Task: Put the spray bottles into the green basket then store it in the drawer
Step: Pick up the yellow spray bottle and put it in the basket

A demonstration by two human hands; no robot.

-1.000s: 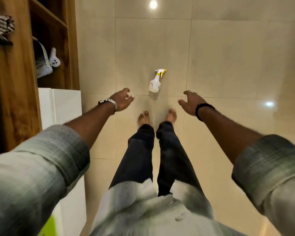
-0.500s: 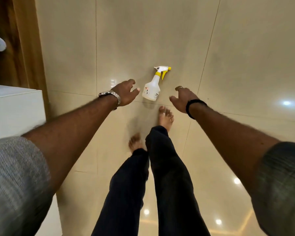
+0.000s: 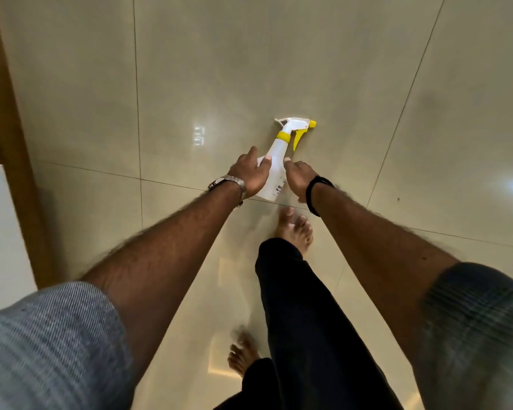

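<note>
The spray bottle stands between both hands, its trigger head beyond the fingertips; the spread left hand seems nearer than the half-open right hand.

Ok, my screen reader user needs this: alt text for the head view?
Both hands close around a white spray bottle with yellow trigger on a glossy beige tiled floor: left hand and right hand flank its body. Below are dark trousers and bare feet.

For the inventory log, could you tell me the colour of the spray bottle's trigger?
Yellow, on the white spray bottle; seen in the head view.
</note>
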